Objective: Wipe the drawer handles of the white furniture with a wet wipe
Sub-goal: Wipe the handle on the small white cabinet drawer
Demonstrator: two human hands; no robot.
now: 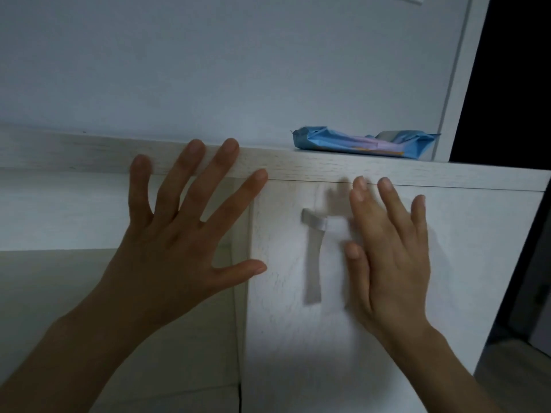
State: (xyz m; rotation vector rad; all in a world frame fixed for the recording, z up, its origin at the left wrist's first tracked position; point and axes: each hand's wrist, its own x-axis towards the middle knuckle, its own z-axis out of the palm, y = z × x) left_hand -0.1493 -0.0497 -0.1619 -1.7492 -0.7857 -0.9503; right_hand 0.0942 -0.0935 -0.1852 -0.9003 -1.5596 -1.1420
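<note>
- Head view: the drawer handle (312,263) is a grey metal strip on the front of the white furniture (447,263); its long axis runs upright and its top end bends toward the right hand's fingers; it is motion-blurred
- The right hand (390,263) has its fingers (396,210) straight, close together and pointing up; the handle stands just left of the thumb tip
- A blurred white patch, seemingly the wet wipe (337,226), sits at the handle's top against the index finger's side; whether any finger grips it I cannot tell
- The left hand (179,242) is spread wide and holds nothing, its fingertips in front of the furniture's top edge
- A blue packet (363,143) lies on top, above the right fingertips
</note>
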